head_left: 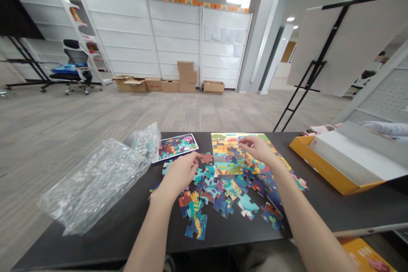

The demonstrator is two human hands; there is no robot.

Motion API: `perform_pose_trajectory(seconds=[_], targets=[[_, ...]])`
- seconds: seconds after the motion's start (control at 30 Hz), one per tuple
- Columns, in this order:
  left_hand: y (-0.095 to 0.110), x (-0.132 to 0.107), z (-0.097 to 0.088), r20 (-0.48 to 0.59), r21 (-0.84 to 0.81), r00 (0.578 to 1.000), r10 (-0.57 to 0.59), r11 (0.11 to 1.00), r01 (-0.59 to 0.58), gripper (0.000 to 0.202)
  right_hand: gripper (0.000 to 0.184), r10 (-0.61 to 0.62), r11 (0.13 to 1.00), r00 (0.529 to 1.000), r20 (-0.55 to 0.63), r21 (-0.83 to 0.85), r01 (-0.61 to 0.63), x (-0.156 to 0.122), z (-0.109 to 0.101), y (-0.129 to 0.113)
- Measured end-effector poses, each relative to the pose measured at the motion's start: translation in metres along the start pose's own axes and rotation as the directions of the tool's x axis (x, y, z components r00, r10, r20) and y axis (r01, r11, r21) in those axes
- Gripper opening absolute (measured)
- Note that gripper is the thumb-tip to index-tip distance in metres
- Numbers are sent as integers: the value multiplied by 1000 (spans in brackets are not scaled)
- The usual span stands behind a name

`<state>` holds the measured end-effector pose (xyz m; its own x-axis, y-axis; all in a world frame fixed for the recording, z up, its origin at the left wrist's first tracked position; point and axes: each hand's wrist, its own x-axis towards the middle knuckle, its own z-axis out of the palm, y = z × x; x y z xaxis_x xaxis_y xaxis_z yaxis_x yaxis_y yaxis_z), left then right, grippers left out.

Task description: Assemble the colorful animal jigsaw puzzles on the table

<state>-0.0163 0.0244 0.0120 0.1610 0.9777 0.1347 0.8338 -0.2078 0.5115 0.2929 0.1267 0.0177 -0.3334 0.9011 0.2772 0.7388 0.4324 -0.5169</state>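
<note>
While both hands are over the black table (124, 223), the left hand (183, 172) has its fingertips at the edge of one reddish-brown puzzle piece (206, 158); whether they grip it cannot be told. The right hand (259, 148), fingers curled and thumb near the index finger, is above one illustrated sheet (219, 146); whether it holds a piece cannot be told.

Count of items: loose puzzle pieces (223, 205), well over a dozen, heaped and overlapping between the forearms and partly against the sheet, so an exact figure cannot be given; one picture card (178, 146) beyond the left hand; one clear plastic bag (98, 187), crumpled, at the table's left; one yellow-walled box (331, 180), open, at the right.

Beyond the table: one office chair (75, 66), one easel board (334, 46), and eight cardboard boxes (170, 86) by the white shelving (175, 29), three of them stacked.

Writing: white lettering on one orange package (366, 257), lower right, is cut off and illegible; reddish print on one cardboard box is too small to read.
</note>
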Motion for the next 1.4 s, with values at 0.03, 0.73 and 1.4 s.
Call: perform_pose_trajectory(seconds=[0.03, 0.73, 1.4], targets=[[-1, -1, -1, 2, 13, 1000, -23, 1000, 23, 28, 31, 17, 1000, 1000, -14, -21, -18, -1, 1, 1], [21, 1, -2, 23, 96, 997, 78, 992, -79, 21, 48, 43, 995, 913, 406, -100, -3, -32, -21, -1], [16, -6, 2, 18, 14, 995, 94, 995, -94, 23, 27, 41, 987, 857, 514, 111, -113, -31, -18, -9]])
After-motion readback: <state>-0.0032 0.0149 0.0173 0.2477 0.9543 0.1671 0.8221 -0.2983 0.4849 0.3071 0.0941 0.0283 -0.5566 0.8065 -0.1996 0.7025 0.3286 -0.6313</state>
